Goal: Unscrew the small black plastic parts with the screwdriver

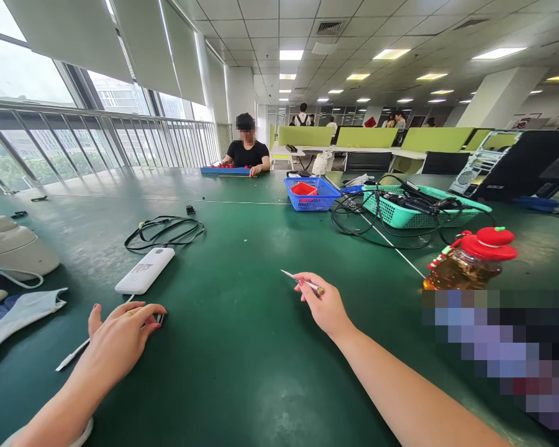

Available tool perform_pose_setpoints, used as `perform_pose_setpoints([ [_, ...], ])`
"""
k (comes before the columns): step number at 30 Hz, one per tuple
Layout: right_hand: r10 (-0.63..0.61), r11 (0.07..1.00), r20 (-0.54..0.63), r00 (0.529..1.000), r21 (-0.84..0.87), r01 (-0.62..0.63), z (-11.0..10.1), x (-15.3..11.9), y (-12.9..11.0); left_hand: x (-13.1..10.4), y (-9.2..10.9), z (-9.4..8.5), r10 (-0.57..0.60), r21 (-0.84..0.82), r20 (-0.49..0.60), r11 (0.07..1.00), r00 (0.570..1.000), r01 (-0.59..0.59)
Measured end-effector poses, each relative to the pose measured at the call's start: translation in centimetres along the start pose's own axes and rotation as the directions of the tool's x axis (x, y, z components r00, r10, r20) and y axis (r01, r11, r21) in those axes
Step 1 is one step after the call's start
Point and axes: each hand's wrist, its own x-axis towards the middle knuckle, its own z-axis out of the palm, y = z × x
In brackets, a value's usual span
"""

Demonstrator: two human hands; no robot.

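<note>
Low over the table, my right hand [325,307] is closed in a pen-like grip around a slim pointed tool [286,274]. Its thin, silvery tip points away to the left, and its rear end is brass-coloured; its exact kind I cannot make out. On the left, my left hand [123,335] rests on the green tabletop [242,366], fingers curled over a small dark block with a metallic edge [160,318], mostly hidden. A white power bank [145,270] lies just beyond that hand. Its white cable [72,356] runs under the hand.
A coiled black cable [165,233] lies behind the power bank. Farther back stand a blue basket [313,202] and a green basket [391,214] of cables. On the right is a red-lidded jar [475,264]; on the left, a face mask [23,316]. Another person [248,152] sits at the far end.
</note>
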Motion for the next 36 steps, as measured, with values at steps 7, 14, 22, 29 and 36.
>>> perform_pose_setpoints([
  [7, -0.010, 1.000, -0.006, 1.000, -0.004, 0.010, 0.0, -0.1, -0.2, -0.2, 1.1, -1.7, 0.050, -0.031, -0.199, 0.998, 0.979, -0.057],
  [14, -0.022, 1.000, -0.007, 1.000, -0.001, 0.022, -0.1, -0.1, -0.3, -1.8, -0.5, -2.2, 0.062, -0.184, -0.087, 0.980, 0.994, -0.077],
  [22, 0.004, 1.000, 0.011, 1.000, -0.003, -0.004, -0.1, -0.1, -0.4, -6.1, 0.6, -0.4, 0.582, -0.152, -0.022, 0.802, 0.813, -0.578],
  [29, -0.013, 1.000, -0.012, 1.000, -0.014, 0.013, -0.1, -0.2, -0.4, -8.5, -0.1, 1.2, 0.409, -0.235, 0.093, 0.895, 0.908, -0.379],
  [36, -0.006, 1.000, -0.018, 1.000, -0.020, 0.006, 0.0, -0.2, -0.5, -9.0, -0.5, 0.7, 0.413, -0.224, 0.118, 0.897, 0.903, -0.381],
])
